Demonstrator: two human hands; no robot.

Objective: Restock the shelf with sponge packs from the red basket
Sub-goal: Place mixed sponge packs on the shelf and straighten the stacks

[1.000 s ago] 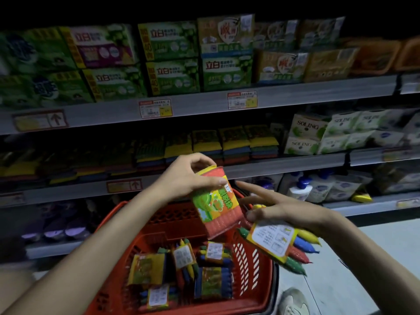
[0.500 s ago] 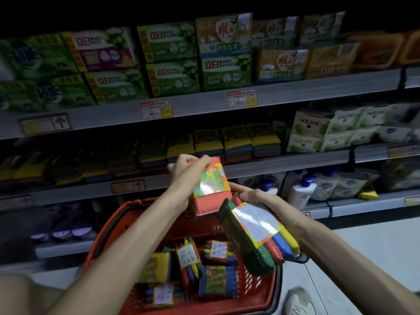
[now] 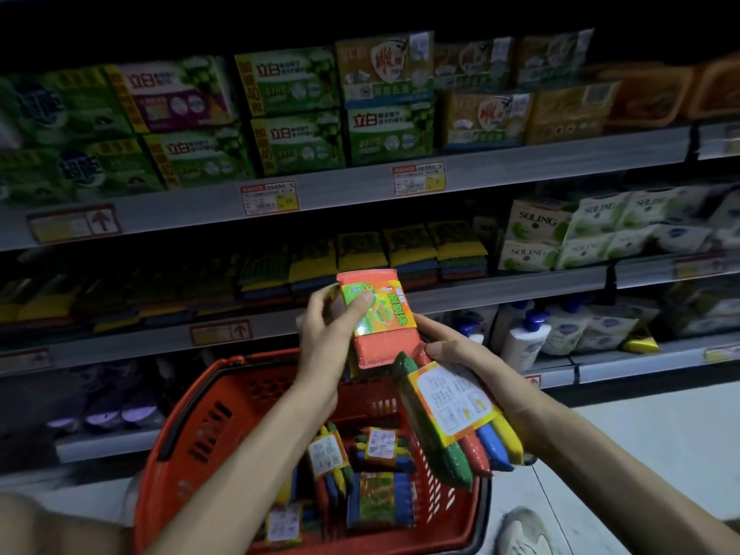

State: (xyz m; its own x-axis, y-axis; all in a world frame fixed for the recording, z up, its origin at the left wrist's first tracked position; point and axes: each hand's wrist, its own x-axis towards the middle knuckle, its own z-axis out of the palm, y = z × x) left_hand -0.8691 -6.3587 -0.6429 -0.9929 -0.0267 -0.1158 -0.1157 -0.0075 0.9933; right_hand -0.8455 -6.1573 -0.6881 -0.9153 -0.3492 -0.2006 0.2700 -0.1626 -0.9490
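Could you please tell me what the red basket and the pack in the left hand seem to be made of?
Red basket: probably rigid moulded plastic, glossy, with slotted walls. Sponge pack in the left hand: likely sparkly orange scouring fabric over foam, with a glossy printed band, paper or film unclear.

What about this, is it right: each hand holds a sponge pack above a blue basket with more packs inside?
Not quite. The head view shows the basket is red, not blue. The rest stands: the left hand holds an orange pack, the right hand a striped pack, above it, with spare packs inside.
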